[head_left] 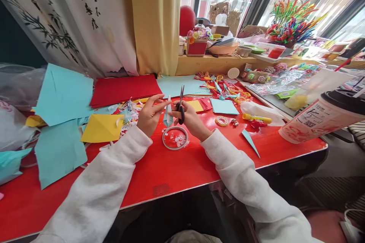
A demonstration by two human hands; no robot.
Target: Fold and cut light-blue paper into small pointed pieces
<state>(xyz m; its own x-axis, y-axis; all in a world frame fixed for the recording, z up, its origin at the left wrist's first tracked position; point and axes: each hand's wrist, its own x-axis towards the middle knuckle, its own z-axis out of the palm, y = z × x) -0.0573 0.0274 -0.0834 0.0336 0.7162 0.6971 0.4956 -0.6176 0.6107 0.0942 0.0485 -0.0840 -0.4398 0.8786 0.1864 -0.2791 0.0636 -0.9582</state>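
Between the fingers of my left hand (150,115) is a folded piece of light blue paper (167,117) with a white strip along it. My right hand (193,119) grips black-handled scissors (181,102), their blades pointing up and away from me. Its fingertips also come close to the blue paper; whether they touch it I cannot tell. Just below both hands, a roll of tape (175,148) lies flat on the red table (171,174), with white scraps inside its ring. A narrow folded blue paper point (251,142) rests to the right.
Blue sheets (61,152), a yellow sheet (103,128) and red paper (125,90) cover the left side. On the right are a stack of blue squares (224,106), a yellow glue tube (256,118) and a large lidded cup (322,117) near the edge. Paper scraps (129,119) lie beyond my left hand.
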